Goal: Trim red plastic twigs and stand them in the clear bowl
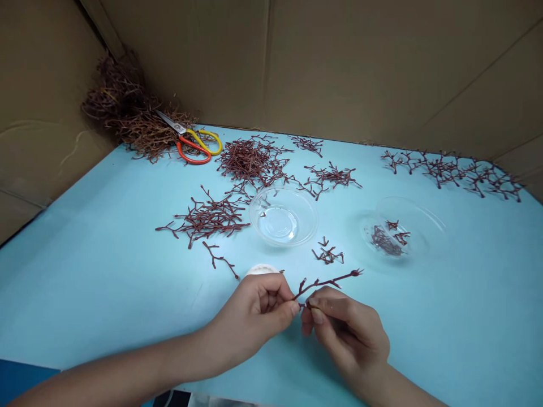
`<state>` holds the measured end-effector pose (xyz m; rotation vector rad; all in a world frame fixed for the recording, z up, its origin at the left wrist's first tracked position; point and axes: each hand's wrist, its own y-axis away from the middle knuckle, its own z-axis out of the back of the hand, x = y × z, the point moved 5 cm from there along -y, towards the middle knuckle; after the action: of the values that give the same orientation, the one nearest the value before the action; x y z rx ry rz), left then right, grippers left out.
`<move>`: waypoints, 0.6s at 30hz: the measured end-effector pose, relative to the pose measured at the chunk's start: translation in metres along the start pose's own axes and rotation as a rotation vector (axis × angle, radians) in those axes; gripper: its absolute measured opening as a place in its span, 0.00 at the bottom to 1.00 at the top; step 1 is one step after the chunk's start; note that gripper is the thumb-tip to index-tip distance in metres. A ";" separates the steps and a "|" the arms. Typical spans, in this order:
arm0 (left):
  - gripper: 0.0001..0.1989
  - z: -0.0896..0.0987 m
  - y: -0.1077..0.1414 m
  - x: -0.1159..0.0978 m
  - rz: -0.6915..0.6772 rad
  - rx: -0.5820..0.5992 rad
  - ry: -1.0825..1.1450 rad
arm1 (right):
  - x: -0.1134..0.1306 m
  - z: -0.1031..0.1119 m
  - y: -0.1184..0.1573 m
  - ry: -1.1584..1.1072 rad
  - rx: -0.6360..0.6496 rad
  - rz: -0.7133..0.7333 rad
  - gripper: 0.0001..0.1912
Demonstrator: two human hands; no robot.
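Note:
My left hand (263,308) pinches the lower end of a dark red-brown branched twig (326,281), which points up and to the right. Close beside it, my right hand (350,333) pinches a small dark piece between thumb and forefinger, near the twig's base; whether that piece joins the twig I cannot tell. A white round object (262,269) is partly hidden behind my left hand. One loose twig (218,258) lies to the left of it. Short cut bits (330,255) lie beyond the held twig.
A clear bowl (283,217) stands mid-table; another clear container (386,240) at right holds small pieces. Twig piles (212,217) and a spread row of twigs (453,172) lie around. Scissors (190,141) rest by a brown tangle (144,127) at back left. Cardboard walls (339,68) enclose the back.

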<state>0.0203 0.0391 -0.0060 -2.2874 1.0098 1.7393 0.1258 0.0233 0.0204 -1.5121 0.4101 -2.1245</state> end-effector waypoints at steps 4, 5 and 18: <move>0.15 0.000 0.002 0.003 0.013 0.022 0.026 | 0.002 0.001 -0.001 -0.005 0.019 0.046 0.12; 0.15 0.000 0.002 0.003 0.016 0.026 0.031 | 0.002 0.001 -0.001 -0.003 0.026 0.052 0.12; 0.11 -0.002 0.001 0.005 -0.042 0.048 0.008 | 0.006 -0.003 0.000 0.096 0.072 0.134 0.11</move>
<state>0.0222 0.0349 -0.0095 -2.2720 0.9868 1.6730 0.1217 0.0201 0.0246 -1.3091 0.4505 -2.0891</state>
